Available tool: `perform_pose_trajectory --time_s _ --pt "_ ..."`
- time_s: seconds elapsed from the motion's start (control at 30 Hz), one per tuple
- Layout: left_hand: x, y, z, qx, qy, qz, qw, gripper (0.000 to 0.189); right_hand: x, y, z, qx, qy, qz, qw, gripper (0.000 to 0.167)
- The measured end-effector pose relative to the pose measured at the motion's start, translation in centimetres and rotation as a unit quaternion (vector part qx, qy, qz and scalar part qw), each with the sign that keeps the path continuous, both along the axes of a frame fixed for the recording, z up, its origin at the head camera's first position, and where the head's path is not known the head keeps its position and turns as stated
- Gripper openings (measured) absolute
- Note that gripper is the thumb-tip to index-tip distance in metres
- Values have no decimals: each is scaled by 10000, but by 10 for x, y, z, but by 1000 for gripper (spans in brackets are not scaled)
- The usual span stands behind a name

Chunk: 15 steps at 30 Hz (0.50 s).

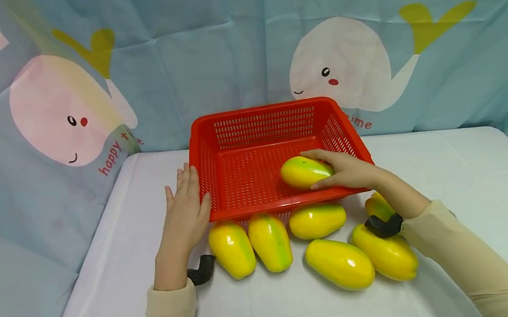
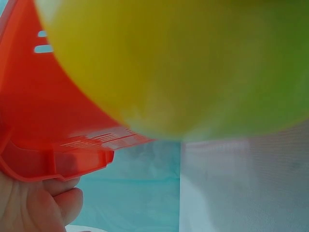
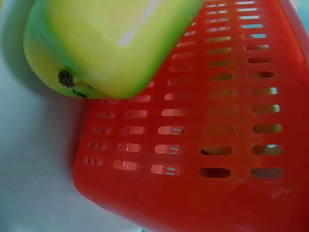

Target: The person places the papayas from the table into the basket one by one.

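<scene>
Two beige sleeves come into the head view from below, and we see our hands on each side of a red basket (image 1: 277, 116) that stands on the white tabletop (image 1: 478, 189).

Our right hand (image 1: 347, 168) reaches over the front rim of the basket and grips a yellow-green mango (image 1: 305, 171) from the side, the fingers curled round it. This mango is inside the basket, near the front right corner. From the head view we cannot tell whether it already touches the basket floor. In the right wrist view the held mango (image 3: 111, 43) fills the upper left, with its dark stem spot visible, and the slotted red wall lies close behind it.

Our left hand (image 1: 185, 213) lies against the left front corner of the basket with the fingers almost straight, holding nothing. In the left wrist view the fingers (image 2: 48, 203) sit just under the basket rim (image 2: 58, 162).

Six more mangoes lie on the tabletop just in front of the basket. Two (image 1: 232, 249) (image 1: 270, 241) lie side by side near the left wrist, one (image 1: 317, 220) lies under the front rim, two (image 1: 340, 263) (image 1: 384, 251) lie nearer to us, and one (image 1: 378, 206) is partly hidden behind the right wrist.

Behind the tabletop hangs a blue cloth with whales (image 1: 349, 66).
</scene>
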<state>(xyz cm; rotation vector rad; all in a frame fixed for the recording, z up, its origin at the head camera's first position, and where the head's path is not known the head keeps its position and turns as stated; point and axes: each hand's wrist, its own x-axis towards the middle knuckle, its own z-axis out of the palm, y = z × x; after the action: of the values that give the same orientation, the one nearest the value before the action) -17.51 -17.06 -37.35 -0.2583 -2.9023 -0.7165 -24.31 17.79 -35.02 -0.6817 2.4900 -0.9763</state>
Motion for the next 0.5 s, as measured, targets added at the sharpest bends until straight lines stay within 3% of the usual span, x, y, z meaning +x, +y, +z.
perform_pose_trajectory --time_s 0.5 --pt "1 0 1 -18 -37 8 10000 63 -1 -1 -1 379 -52 80 9992 72"
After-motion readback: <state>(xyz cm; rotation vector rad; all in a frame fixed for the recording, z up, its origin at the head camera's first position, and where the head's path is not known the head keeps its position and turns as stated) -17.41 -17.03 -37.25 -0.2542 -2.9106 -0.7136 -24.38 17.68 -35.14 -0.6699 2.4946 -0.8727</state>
